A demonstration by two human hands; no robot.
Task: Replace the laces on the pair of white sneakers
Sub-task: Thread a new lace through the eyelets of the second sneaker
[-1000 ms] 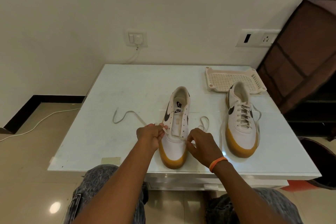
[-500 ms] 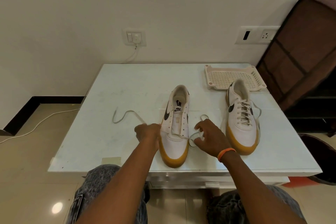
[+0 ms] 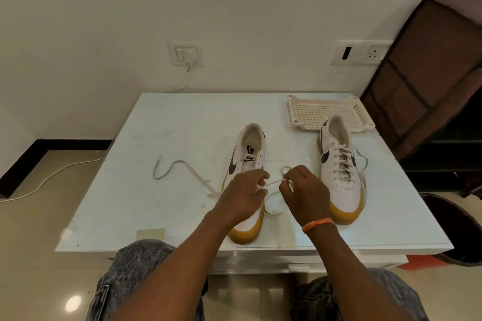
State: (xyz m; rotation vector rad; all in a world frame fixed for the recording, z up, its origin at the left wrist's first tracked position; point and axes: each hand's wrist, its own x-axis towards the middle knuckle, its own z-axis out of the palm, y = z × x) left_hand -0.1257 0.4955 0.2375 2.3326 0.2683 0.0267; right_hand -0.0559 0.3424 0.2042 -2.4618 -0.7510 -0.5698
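The left hand point(image 3: 243, 194) and the right hand point(image 3: 303, 190) each pinch the white lace point(image 3: 273, 182), which is stretched taut between them over the unlaced sneaker point(image 3: 249, 156) (gum-soled, black swoosh). The lace's loose end trails left across the white table point(image 3: 156, 203). The laced sneaker point(image 3: 341, 177) stands just to the right, its heel against a perforated plastic tray point(image 3: 320, 112).

Both forearms reaching forward, left hand point(image 3: 243, 194) and right hand point(image 3: 303, 190) close together, fingers curled, each pinching the lace point(image 3: 272, 183).
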